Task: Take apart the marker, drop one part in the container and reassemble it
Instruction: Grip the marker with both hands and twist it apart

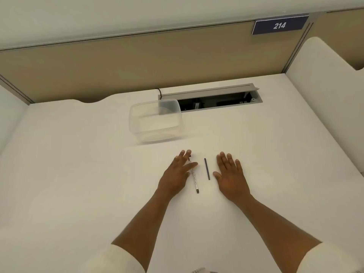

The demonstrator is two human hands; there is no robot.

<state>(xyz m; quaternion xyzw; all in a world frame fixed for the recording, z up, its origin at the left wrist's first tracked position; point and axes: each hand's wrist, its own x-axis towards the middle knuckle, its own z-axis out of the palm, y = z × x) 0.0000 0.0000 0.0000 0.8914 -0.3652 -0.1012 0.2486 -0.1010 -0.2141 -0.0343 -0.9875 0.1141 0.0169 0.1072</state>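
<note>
A thin white marker body [194, 179] with a dark end lies on the white desk, its far part hidden under my left hand [178, 171]. That hand rests flat, fingers spread, the thumb lying over the marker. A separate thin dark rod-like part [207, 169] lies just right of it, apart from both hands. My right hand [229, 172] lies flat and open on the desk to the right of the rod, holding nothing. A clear plastic container [155, 120] stands further back, nothing visible inside it.
An open cable tray [216, 101] is recessed in the desk behind the container, with a dark cable at its left end. Beige partition walls enclose the desk, with a sign reading 214 [279, 26] at the upper right.
</note>
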